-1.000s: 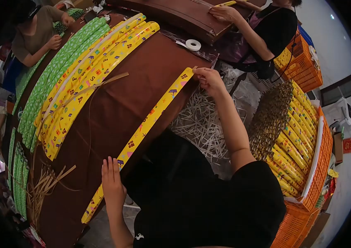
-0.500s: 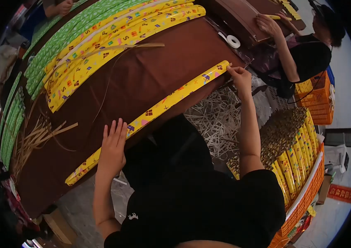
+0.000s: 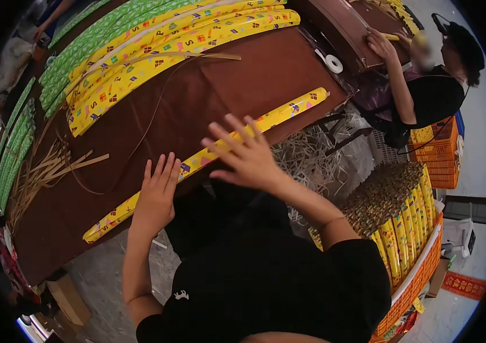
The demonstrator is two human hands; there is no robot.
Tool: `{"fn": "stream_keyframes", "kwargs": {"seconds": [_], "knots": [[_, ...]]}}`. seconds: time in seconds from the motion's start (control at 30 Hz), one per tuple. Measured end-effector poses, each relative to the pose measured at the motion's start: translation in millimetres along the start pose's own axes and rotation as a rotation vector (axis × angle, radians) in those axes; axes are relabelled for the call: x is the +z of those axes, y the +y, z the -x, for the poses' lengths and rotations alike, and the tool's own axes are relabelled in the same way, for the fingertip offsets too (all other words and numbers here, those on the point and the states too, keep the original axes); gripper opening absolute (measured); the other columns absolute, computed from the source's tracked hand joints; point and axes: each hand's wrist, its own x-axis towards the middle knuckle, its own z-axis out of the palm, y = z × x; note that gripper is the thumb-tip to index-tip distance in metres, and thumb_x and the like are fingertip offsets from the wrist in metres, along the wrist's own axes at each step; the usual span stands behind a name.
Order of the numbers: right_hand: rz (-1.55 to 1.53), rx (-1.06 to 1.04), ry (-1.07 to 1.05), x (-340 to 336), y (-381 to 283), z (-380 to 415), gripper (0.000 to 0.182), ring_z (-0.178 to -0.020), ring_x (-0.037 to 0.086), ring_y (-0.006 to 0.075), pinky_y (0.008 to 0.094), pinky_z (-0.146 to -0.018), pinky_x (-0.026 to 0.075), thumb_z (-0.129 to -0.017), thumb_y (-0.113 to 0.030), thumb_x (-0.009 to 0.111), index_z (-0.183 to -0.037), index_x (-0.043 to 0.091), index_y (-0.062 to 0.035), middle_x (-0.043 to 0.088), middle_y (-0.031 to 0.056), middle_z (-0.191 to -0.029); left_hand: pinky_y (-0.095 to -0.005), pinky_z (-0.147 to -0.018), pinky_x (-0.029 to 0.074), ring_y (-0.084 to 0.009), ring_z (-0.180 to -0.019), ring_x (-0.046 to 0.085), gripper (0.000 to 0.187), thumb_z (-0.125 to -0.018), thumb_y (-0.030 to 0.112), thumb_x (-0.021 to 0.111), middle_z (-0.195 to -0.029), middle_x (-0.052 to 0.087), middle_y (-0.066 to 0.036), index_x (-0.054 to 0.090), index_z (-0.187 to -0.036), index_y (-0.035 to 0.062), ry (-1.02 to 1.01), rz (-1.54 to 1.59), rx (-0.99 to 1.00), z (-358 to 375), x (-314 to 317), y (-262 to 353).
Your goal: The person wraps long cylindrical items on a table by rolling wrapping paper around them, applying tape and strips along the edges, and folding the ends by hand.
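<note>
A long yellow printed roll (image 3: 288, 111) lies diagonally along the near edge of the brown-covered table (image 3: 197, 114). My left hand (image 3: 158, 197) rests with its palm over the lower left part of the roll, fingers extended. Over the middle of the roll is my right hand (image 3: 248, 154), fingers spread and slightly blurred, with nothing in it; whether it touches the roll cannot be made out. The roll's upper right end is uncovered.
Yellow sheets (image 3: 157, 63) and green ones (image 3: 105, 40) lie across the far side. Tan strips (image 3: 54, 177) are at the left, white tape (image 3: 333, 64) at the right. A co-worker (image 3: 431, 91) sits beyond. An orange basket (image 3: 411, 297) holds yellow rolls; shredded strips (image 3: 306, 160) lie below.
My right hand has let go of the roll's upper right end, moved left to its middle and spread its fingers. My left hand stays on the roll. The view has shifted slightly.
</note>
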Motion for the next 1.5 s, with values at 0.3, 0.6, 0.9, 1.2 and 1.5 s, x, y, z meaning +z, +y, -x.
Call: {"fn": "stream_keyframes", "kwargs": {"seconds": [0.3,0.6,0.9,1.2,1.5], "knots": [[-0.020,0.020,-0.043,31,-32,12,0.077,-0.146,0.025,0.0433,0.0692,-0.113,0.016,-0.080,-0.074,0.054,-0.145,0.047,-0.0339,0.034,0.0075,-0.157,-0.0548,-0.120,0.015,-0.0381,-0.145,0.030,0.060,-0.103,0.029,0.044,-0.152,0.038,-0.023,0.031,-0.149,-0.0060,0.116,-0.078,-0.326,-5,26,7],[0.362,0.280,0.077,7,113,76,0.081,-0.146,0.019,0.0499,0.0725,-0.112,0.005,-0.084,-0.083,0.033,-0.144,0.051,-0.0316,0.032,0.0138,-0.159,-0.0539,-0.120,0.017,-0.0360,-0.145,0.032,0.058,-0.103,0.031,0.044,-0.153,0.039,-0.020,0.034,-0.149,-0.0044,0.137,-0.212,-0.327,-10,33,-1],[0.440,0.519,0.200,-20,191,119,0.083,-0.150,0.017,0.0381,0.0632,-0.116,-0.001,-0.094,-0.073,0.030,-0.151,0.042,-0.0147,0.028,0.0125,-0.161,-0.0535,-0.120,0.018,-0.0359,-0.144,0.033,0.057,-0.104,0.030,0.043,-0.151,0.041,-0.020,0.035,-0.148,-0.0044,0.122,-0.177,-0.328,-11,29,-1],[-0.043,0.689,0.280,-5,156,73,0.057,-0.152,0.013,0.0313,0.0542,-0.120,0.001,-0.100,-0.030,0.053,-0.153,0.038,-0.0148,0.025,0.0108,-0.163,-0.0528,-0.121,0.017,-0.0358,-0.144,0.033,0.057,-0.104,0.029,0.043,-0.151,0.042,-0.021,0.034,-0.149,-0.0039,0.098,-0.172,-0.326,-12,30,-5],[-0.120,0.671,0.183,-11,163,75,0.057,-0.153,0.009,0.0310,0.0559,-0.119,-0.002,-0.098,-0.031,0.058,-0.151,0.043,-0.0166,0.025,0.0075,-0.163,-0.0528,-0.121,0.017,-0.0348,-0.144,0.033,0.056,-0.104,0.029,0.043,-0.153,0.039,-0.020,0.036,-0.148,-0.0038,0.103,-0.183,-0.328,-13,31,-7]]}}
